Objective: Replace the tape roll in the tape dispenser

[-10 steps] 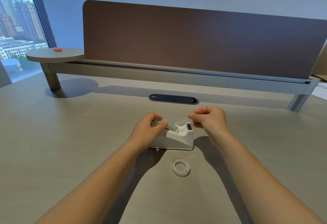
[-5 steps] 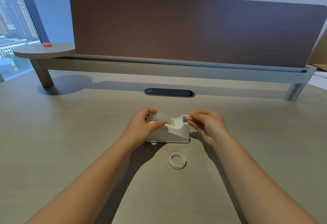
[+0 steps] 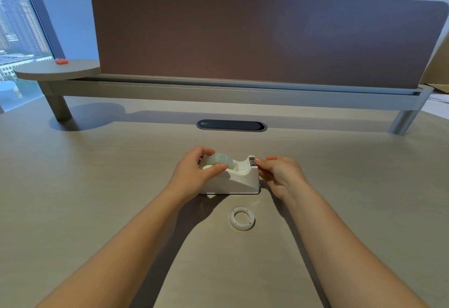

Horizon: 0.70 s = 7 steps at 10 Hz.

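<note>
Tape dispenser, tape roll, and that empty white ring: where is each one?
tape dispenser (image 3: 239,181), head view, sloped white side.
tape roll (image 3: 220,159), head view, top of its curve.
empty white ring (image 3: 234,220), head view, left rim.

The right hand (image 3: 279,174) has dropped from above the cutter end, where a second ago it was raised and pinching, and now sits low with its fingertips (image 3: 258,160) against the front end of the tape dispenser (image 3: 239,181). The left hand (image 3: 194,174) has settled its thumb across the tape roll (image 3: 220,160).
</note>
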Motion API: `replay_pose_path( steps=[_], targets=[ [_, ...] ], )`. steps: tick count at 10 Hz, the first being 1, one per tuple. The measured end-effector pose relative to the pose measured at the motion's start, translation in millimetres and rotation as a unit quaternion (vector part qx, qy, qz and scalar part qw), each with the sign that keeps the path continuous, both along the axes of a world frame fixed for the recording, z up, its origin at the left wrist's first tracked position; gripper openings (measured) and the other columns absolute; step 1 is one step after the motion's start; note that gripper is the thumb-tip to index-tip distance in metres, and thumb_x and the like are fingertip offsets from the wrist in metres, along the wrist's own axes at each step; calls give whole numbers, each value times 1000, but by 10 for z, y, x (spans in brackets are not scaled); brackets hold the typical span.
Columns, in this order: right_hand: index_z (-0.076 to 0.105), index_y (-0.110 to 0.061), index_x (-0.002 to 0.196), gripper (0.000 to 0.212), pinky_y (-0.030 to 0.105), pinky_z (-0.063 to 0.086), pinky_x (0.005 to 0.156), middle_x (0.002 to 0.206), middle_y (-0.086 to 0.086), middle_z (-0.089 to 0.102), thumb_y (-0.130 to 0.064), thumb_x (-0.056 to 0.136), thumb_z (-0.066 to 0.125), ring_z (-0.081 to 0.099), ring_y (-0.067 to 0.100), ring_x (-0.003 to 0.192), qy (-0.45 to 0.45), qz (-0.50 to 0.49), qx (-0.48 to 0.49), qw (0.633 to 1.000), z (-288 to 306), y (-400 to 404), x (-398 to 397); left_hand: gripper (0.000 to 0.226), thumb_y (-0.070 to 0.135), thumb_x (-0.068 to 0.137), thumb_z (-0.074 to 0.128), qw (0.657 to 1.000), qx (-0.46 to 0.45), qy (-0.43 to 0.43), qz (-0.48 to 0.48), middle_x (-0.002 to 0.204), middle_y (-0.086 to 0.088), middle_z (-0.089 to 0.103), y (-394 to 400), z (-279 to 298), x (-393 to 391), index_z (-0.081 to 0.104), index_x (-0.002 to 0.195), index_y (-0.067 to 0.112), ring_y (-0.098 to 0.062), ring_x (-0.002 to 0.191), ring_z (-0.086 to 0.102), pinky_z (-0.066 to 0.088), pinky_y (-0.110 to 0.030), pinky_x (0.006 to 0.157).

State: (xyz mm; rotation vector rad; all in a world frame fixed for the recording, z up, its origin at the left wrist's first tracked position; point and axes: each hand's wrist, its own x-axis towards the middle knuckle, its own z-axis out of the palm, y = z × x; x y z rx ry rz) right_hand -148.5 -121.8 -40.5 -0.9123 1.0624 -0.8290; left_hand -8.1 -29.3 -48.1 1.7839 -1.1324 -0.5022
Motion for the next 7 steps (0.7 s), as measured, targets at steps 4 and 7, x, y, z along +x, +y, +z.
replay_pose_path(
  steps=[4,7],
  targets=[
    [46,0,112,33,18,42,46,68,8,49,5,81,53,46,14,58,-2,11,31,999,-108,28,15,51,19,73,68,1000,2,-7,-17,128,-7,51,21,-2,-8,47,120,16,-14,100,43,40,-27,85],
    [45,-9,117,40,37,43,80,117,11,51,-16,80,59,51,26,96,228,-51,-151,960,-49,159,-94,64,27,78,63,996,49,-72,-3,141,-9,38,76,93,-117,32,133,15,-24,126,37,34,-39,106]
  ],
)
